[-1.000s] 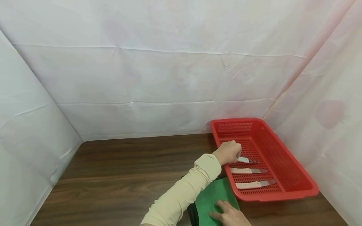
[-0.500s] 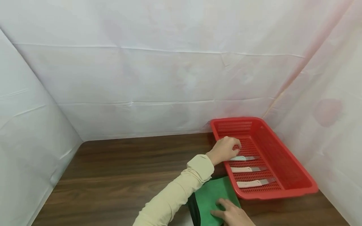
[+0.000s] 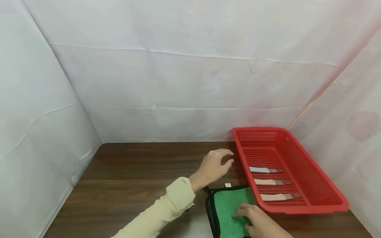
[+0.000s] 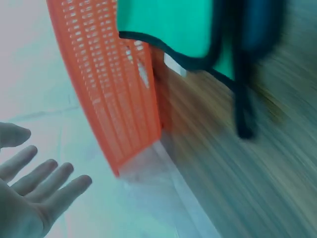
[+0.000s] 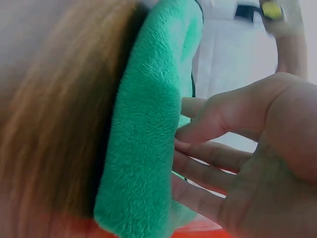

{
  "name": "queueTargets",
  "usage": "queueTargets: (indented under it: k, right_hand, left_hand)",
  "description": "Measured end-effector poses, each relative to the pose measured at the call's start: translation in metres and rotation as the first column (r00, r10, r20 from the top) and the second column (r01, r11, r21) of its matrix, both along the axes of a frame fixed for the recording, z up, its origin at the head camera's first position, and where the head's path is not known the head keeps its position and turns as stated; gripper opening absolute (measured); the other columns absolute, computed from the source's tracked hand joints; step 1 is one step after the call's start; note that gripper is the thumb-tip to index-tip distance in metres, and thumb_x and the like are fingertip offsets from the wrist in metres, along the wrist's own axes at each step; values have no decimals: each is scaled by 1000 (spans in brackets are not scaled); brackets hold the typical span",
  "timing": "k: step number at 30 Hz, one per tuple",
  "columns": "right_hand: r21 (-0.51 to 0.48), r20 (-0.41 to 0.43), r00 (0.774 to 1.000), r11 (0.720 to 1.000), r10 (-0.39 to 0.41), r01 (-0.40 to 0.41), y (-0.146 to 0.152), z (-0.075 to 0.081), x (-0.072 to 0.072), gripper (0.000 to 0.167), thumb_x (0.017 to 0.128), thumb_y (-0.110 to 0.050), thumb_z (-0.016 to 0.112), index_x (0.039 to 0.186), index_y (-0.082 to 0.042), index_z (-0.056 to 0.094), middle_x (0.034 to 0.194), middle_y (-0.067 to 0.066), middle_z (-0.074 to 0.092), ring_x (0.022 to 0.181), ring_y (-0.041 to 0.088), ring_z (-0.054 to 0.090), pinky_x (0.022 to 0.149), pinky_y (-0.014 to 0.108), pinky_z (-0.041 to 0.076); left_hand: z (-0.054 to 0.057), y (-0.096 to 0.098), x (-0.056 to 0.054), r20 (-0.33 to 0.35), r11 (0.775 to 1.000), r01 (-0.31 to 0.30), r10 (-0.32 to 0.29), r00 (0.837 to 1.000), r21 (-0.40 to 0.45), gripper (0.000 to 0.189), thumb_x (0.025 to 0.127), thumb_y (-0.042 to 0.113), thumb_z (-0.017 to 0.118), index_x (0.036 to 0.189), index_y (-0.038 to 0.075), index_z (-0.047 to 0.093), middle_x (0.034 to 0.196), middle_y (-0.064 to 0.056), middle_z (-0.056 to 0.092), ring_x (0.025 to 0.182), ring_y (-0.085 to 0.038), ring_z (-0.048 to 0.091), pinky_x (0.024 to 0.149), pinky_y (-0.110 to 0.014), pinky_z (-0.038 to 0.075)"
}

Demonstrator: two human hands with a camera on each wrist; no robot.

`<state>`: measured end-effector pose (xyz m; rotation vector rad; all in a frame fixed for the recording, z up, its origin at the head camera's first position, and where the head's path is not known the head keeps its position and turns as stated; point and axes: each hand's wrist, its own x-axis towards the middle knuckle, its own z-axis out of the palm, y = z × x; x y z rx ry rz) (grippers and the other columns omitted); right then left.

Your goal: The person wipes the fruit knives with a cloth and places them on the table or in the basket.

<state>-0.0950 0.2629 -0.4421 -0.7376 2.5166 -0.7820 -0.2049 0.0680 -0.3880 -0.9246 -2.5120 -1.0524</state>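
Note:
My left hand (image 3: 212, 167) hovers over the table just left of the red basket (image 3: 309, 209), fingers spread and loosely bent, holding nothing; its empty palm also shows in the left wrist view. Inside the basket lie three small knives side by side: one with a pale bluish handle (image 3: 259, 170), then two with pinkish handles, the middle knife (image 3: 264, 182) and the nearest knife (image 3: 273, 197). My right hand (image 3: 258, 219) rests its fingertips on a folded green cloth (image 3: 227, 202) with black edging. In the right wrist view, thumb and fingers meet the fuzzy cloth (image 5: 143, 144) along its side.
The basket stands at the right end of the dark wooden table (image 3: 143, 178), against the cloth's right edge. A white fabric backdrop (image 3: 184, 82) walls in the back and both sides. A small white tag (image 3: 227, 185) sticks out from the cloth's far edge.
My left hand has let go of the pale-handled knife, risen out of the basket and moved left over the table. The right hand stays on the green cloth. The head view has shifted slightly.

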Motion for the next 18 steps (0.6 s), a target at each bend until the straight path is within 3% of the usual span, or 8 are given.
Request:
queueTargets:
  k: [4, 8, 12, 13, 18]
  right_hand:
    - [14, 74, 993, 995, -96, 95, 0, 4, -8, 28, 79, 0, 66, 103, -14, 71, 97, -9, 63, 91, 12, 58, 76, 44, 54]
    - [12, 59, 995, 996, -86, 85, 0, 12, -13, 26, 82, -5, 67, 108, -10, 69, 101, -5, 65, 92, 15, 59, 75, 44, 54]
    - [47, -18, 999, 998, -42, 43, -9, 24, -19, 29, 84, -6, 67, 113, -5, 67, 109, 1, 64, 102, 21, 58, 80, 45, 52]
    - [52, -37, 999, 998, -35, 37, -13, 29, -21, 30, 84, -6, 67, 114, -4, 66, 111, 3, 63, 105, 25, 57, 82, 47, 51]
    - [48, -133, 991, 998, -26, 32, -37, 51, -35, 39, 85, -6, 66, 124, -4, 60, 127, 14, 54, 120, 37, 48, 88, 53, 48]
  left_hand:
    - [1, -33, 9, 7, 998, -53, 53, 999, -24, 24, 92, 23, 61, 114, 15, 65, 117, 1, 65, 109, -12, 59, 88, -29, 51]
    - [0, -71, 16, 23, 992, -83, 85, 996, -95, 20, 91, 21, 63, 109, 14, 68, 110, 0, 67, 92, -13, 64, 79, -29, 54]
    - [-3, -116, 20, 63, 987, -65, 74, 995, -144, 9, 87, 14, 66, 93, 13, 72, 89, 3, 69, 69, -4, 59, 62, -19, 52]
    - [-5, -126, 21, 64, 986, -74, 85, 994, -153, 7, 86, 13, 67, 90, 14, 72, 84, 5, 69, 69, -1, 59, 61, -18, 51]
    - [-19, -172, 27, 21, 964, -218, 223, 975, -155, 5, 83, 10, 70, 85, 14, 72, 81, 5, 69, 61, -2, 55, 52, -20, 47]
